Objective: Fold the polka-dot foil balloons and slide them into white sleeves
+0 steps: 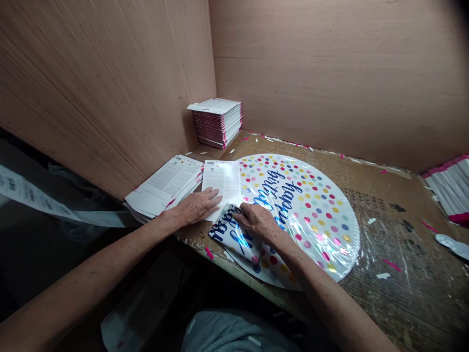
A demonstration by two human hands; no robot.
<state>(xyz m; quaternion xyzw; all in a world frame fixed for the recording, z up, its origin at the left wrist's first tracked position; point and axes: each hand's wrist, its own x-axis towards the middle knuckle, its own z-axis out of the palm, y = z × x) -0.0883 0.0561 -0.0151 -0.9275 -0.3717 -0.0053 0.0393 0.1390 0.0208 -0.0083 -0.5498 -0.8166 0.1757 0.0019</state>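
A printed white paper sleeve (pixel 227 178) lies near the table's front edge. My left hand (pixel 200 205) rests on its lower left part, fingers stretched out and flat. My right hand (pixel 258 221) is closed on a folded foil balloon (pixel 234 237) with blue lettering, held against the sleeve's lower end; whether it is partly inside the sleeve I cannot tell. Beneath and to the right is a large flat round foil balloon (pixel 311 205), white with coloured dots and blue "happy birthday" lettering.
A pile of printed sleeves (pixel 164 183) lies on the left. In the back corner stands a tall stack of sleeves (pixel 220 122), with another pink-edged stack (pixel 450 188) at far right. Pink and white scraps (pixel 392 265) dot the taped cardboard surface. Wooden panels (pixel 330 73) enclose the back and left.
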